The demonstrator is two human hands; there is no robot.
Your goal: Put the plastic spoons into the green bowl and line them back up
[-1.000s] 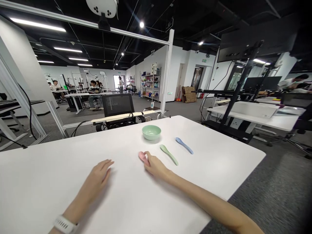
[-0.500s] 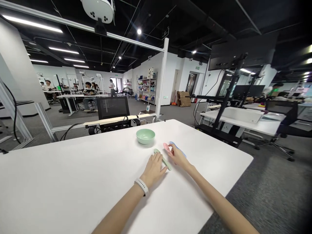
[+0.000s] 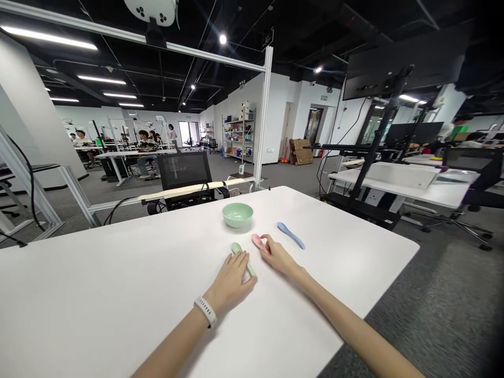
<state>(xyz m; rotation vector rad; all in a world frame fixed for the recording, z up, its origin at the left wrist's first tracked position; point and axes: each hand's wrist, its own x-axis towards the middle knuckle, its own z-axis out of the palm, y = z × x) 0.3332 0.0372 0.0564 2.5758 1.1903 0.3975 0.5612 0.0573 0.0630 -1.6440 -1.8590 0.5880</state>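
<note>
My left hand (image 3: 231, 275), with a white band at the wrist, lies over the handle of a green spoon (image 3: 236, 247), thumb on one side and fingers on the other. The spoon's bowl end points away from me. Just to the right, my right hand (image 3: 278, 257) pinches a pink spoon (image 3: 257, 241) by its handle, which the fingers mostly hide. A blue spoon (image 3: 291, 235) lies alone on the white table, right of and beyond my right hand. Behind the spoons stands a light green bowl (image 3: 238, 216), upright, with nothing visible in it.
The white table (image 3: 118, 283) has its right edge beneath my right forearm. Past its far edge are a metal frame (image 3: 263, 121) and a black mesh chair (image 3: 185, 170). A monitor stand (image 3: 378, 142) rises off to the right. Several people sit at desks in the background.
Both hands have moved left, carrying the green and pink spoons along the table. A wider gap now separates the pink spoon from the blue one, which is fully visible. The view has shifted slightly.
</note>
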